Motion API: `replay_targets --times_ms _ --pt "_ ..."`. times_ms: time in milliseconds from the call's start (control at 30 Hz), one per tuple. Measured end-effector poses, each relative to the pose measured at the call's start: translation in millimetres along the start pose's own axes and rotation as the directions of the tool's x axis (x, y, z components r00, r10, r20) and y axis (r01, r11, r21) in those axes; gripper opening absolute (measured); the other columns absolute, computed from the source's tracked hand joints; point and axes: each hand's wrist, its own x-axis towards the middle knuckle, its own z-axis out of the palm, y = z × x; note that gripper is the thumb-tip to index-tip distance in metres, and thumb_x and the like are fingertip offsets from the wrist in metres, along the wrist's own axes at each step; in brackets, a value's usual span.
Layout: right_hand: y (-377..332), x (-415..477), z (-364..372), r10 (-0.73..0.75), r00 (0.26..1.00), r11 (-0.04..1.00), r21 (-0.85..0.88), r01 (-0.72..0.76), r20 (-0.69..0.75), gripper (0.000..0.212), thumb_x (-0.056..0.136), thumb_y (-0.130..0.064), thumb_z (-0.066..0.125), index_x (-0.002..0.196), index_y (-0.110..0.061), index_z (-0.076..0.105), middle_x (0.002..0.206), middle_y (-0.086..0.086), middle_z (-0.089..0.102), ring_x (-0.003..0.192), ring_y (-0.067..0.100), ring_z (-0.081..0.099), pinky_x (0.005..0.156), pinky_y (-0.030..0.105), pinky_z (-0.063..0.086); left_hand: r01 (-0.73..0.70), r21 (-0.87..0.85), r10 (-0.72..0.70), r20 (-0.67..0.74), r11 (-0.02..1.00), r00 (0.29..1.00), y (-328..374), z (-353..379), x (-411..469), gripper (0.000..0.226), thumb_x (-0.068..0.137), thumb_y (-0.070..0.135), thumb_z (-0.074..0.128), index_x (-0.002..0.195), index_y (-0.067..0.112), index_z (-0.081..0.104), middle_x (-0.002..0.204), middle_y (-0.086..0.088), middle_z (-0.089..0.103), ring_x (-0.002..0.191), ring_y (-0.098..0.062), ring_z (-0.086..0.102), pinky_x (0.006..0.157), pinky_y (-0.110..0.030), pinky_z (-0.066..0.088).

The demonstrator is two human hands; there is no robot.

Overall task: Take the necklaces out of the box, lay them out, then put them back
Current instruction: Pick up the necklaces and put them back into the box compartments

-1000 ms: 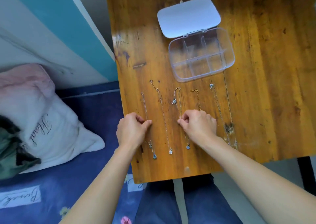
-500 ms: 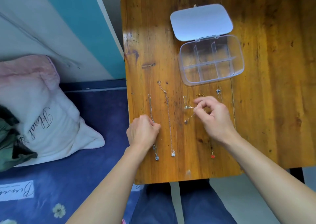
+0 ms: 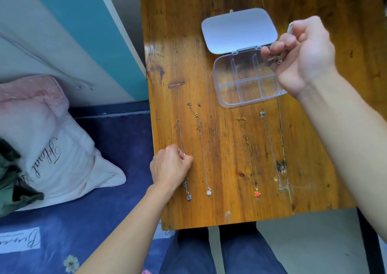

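Observation:
A clear plastic box with several compartments lies open on the wooden table, its lid flat behind it. My right hand hovers over the box's right side, fingers pinched on a bunched silver necklace. Several necklaces lie in straight lines below the box: a silver one with a blue pendant, a silver one, a gold one with a red pendant and another silver one. My left hand pinches the leftmost chain at its middle.
The table's left edge borders a bed with a blue sheet and a white and pink pillow. A teal and white wall stands behind it. My legs in blue trousers show under the table's near edge.
My right hand has lifted the middle necklace off the table and carried it up and right, over the box. My left hand stays pinched on the leftmost chain.

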Motion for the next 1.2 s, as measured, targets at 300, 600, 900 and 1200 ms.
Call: replay_targets --times_ms 300,600,900,1200 --pt "29 47 24 0.105 0.981 0.992 -0.055 -0.115 -0.163 0.020 0.088 -0.010 0.043 0.068 -0.013 0.046 0.049 0.000 0.042 0.044 0.016 0.046 0.059 0.029 0.047 -0.055 -0.040 0.055 0.013 0.998 0.998 18 3 4 0.018 0.079 0.027 0.063 0.063 0.022 0.057 0.059 0.004 0.061 0.059 -0.014 0.057 0.054 -0.024 0.039" --pt "45 53 8 -0.014 0.993 0.722 -0.688 -0.073 -0.119 0.007 0.080 -0.010 0.057 0.076 -0.008 0.062 0.072 0.011 0.063 0.068 0.026 0.066 0.074 0.040 0.058 -0.141 -0.117 0.138 -0.035 0.983 0.990 22 -4 -1 0.016 0.078 0.023 0.064 0.064 0.019 0.058 0.066 0.006 0.060 0.065 -0.014 0.056 0.054 -0.022 0.035" --pt "32 52 -80 -0.488 0.871 0.176 -0.972 0.157 0.052 0.038 0.087 -0.034 0.053 0.121 -0.018 0.058 0.124 0.005 0.061 0.115 0.022 0.053 0.089 0.028 0.039 -0.321 -0.656 0.388 -0.047 0.683 0.921 70 -62 -14 0.008 0.074 0.007 0.066 0.068 0.004 0.061 0.096 0.001 0.076 0.104 -0.007 0.068 0.095 -0.035 0.054" --pt "68 55 -74 -0.258 0.966 0.272 -0.957 0.099 0.027 0.038 0.097 -0.025 0.040 0.116 -0.005 0.065 0.120 0.018 0.066 0.114 0.033 0.057 0.098 0.040 0.044 -0.117 -0.902 0.112 -0.076 0.415 0.991 143 -93 47 0.014 0.081 -0.006 0.055 0.073 0.006 0.051 0.054 -0.004 0.061 0.056 -0.017 0.067 0.056 -0.030 0.056"
